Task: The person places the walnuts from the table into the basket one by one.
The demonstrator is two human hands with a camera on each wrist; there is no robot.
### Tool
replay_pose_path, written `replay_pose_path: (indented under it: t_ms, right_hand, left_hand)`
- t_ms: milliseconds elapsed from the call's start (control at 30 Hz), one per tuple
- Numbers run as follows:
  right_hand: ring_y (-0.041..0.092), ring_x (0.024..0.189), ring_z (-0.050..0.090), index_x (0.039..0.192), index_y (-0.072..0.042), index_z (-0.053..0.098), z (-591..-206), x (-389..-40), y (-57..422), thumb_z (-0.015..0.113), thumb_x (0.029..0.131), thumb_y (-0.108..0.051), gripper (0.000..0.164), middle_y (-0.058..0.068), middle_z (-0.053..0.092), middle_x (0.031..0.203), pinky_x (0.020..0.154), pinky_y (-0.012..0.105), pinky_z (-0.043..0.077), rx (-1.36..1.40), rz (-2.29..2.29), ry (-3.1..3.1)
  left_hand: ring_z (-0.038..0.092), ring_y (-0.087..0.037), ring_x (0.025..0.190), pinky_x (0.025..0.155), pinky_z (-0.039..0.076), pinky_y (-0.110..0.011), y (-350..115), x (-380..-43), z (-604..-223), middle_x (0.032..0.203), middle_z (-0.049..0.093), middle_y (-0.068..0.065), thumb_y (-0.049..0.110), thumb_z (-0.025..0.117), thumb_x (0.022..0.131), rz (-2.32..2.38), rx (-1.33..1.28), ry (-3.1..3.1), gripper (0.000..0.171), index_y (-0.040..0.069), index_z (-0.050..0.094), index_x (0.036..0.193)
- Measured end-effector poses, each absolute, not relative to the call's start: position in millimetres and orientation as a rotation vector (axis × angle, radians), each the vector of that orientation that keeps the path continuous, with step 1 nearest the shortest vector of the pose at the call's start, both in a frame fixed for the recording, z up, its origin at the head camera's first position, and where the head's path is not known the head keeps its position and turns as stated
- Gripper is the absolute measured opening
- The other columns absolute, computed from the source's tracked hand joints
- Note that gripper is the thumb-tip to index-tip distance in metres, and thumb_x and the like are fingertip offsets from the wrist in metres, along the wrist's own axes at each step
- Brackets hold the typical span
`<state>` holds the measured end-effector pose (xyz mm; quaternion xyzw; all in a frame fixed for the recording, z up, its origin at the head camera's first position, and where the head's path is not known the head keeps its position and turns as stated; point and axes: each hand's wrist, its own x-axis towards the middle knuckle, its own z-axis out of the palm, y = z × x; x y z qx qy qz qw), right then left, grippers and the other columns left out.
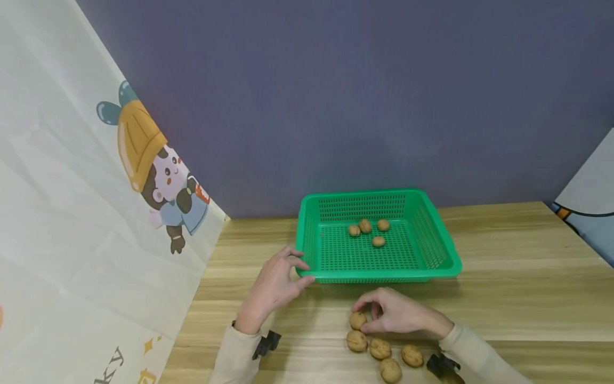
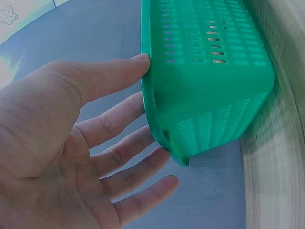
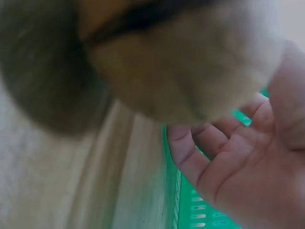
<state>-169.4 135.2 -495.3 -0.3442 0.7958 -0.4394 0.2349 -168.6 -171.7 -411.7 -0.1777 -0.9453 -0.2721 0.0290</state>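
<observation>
A green perforated plastic basket [image 1: 381,276] stands on the wooden table, with several walnuts [image 1: 378,241] on its floor. My left hand [image 1: 274,285] rests at the basket's near left corner. In the left wrist view, its thumb and some fingers, spread and fairly straight, touch the rim [image 2: 151,102]. In front of the basket, my right hand [image 1: 395,312] pinches a walnut [image 1: 357,320] between thumb and fingers. More walnuts [image 1: 380,349] lie on the table close to it. Large blurred walnuts [image 3: 186,67] cover the right fingertips in the right wrist view.
The wooden table [image 1: 499,298] runs up to a dark blue-grey panel [image 1: 336,106] behind the basket. On the left hangs a white sheet [image 1: 57,186] with a cartoon figure. Black wrist mounts [image 1: 266,344] sit at both cuffs.
</observation>
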Motion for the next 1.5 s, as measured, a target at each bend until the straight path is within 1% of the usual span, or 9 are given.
replay_pose_path:
  t_ms: [233,467,533,667,800,967,1167,1267,1500]
  right_hand:
    - [0.004,0.072,0.064,0.128,-0.006,0.072,-484,-165,137,0.081,0.095,-0.027,0.04,-0.002,0.074,0.095,0.058,0.021,0.053,-0.908,-1.25,2.12]
    - [0.013,0.071,0.073,0.127,-0.008,0.073,-451,-162,143,0.08,0.096,-0.026,0.037,0.0,0.078,0.093,0.062,0.026,0.061,-0.957,-1.286,2.032]
    - [0.009,0.068,0.07,0.129,-0.008,0.072,-440,-163,145,0.079,0.097,-0.027,0.038,-0.001,0.077,0.087,0.06,0.025,0.059,-0.987,-1.285,2.04]
    - [-0.001,0.06,0.052,0.131,-0.012,0.072,-419,-167,147,0.078,0.099,-0.026,0.036,-0.009,0.064,0.072,0.051,0.021,0.045,-1.022,-1.286,2.073]
    - [-0.002,0.058,0.045,0.129,-0.009,0.074,-405,-176,148,0.078,0.099,-0.021,0.032,-0.009,0.059,0.069,0.049,0.02,0.039,-1.055,-1.318,2.097]
    - [0.003,0.062,0.054,0.127,-0.004,0.073,-393,-193,148,0.076,0.099,-0.015,0.03,-0.002,0.07,0.081,0.052,0.023,0.045,-1.086,-1.361,2.132]
    - [0.024,0.07,0.064,0.13,-0.005,0.072,-370,-210,150,0.075,0.101,-0.018,0.032,0.013,0.075,0.094,0.06,0.027,0.053,-1.056,-1.334,2.185]
    - [0.022,0.072,0.065,0.131,-0.006,0.072,-358,-219,151,0.075,0.101,-0.019,0.033,0.017,0.074,0.096,0.062,0.028,0.053,-1.03,-1.317,2.199]
    - [0.016,0.076,0.069,0.135,-0.005,0.07,-342,-243,155,0.074,0.101,-0.021,0.037,0.011,0.077,0.112,0.068,0.029,0.057,-1.026,-1.255,2.214]
  left_hand:
    - [0.062,-0.04,0.133,0.113,0.051,-0.061,-172,-169,-413,0.141,0.067,-0.013,0.027,0.084,0.093,-0.845,-0.548,-2.921,0.024,0.008,0.083,0.108]
    - [0.061,-0.039,0.135,0.115,0.05,-0.061,-172,-169,-412,0.141,0.067,-0.012,0.027,0.084,0.093,-0.83,-0.544,-2.915,0.022,0.01,0.082,0.107]
    - [0.06,-0.039,0.136,0.115,0.05,-0.061,-172,-169,-411,0.141,0.067,-0.012,0.028,0.083,0.093,-0.823,-0.547,-2.916,0.022,0.01,0.082,0.107]
    - [0.06,-0.038,0.136,0.115,0.05,-0.06,-173,-169,-410,0.142,0.066,-0.013,0.028,0.083,0.094,-0.826,-0.545,-2.921,0.022,0.011,0.082,0.107]
    - [0.06,-0.039,0.136,0.115,0.05,-0.061,-174,-170,-409,0.142,0.066,-0.013,0.027,0.083,0.094,-0.836,-0.541,-2.925,0.023,0.009,0.082,0.109]
    - [0.06,-0.038,0.137,0.117,0.047,-0.064,-174,-170,-408,0.143,0.066,-0.012,0.028,0.084,0.093,-0.845,-0.537,-2.937,0.026,0.009,0.082,0.11]
    - [0.06,-0.038,0.137,0.117,0.047,-0.063,-173,-170,-409,0.144,0.066,-0.01,0.03,0.083,0.094,-0.84,-0.538,-2.944,0.026,0.011,0.082,0.111]
    - [0.06,-0.037,0.137,0.117,0.047,-0.062,-172,-170,-408,0.144,0.066,-0.01,0.03,0.083,0.094,-0.834,-0.537,-2.943,0.025,0.012,0.083,0.11]
    - [0.06,-0.037,0.137,0.117,0.048,-0.061,-172,-170,-410,0.142,0.066,-0.008,0.03,0.084,0.093,-0.815,-0.526,-2.944,0.023,0.013,0.083,0.108]
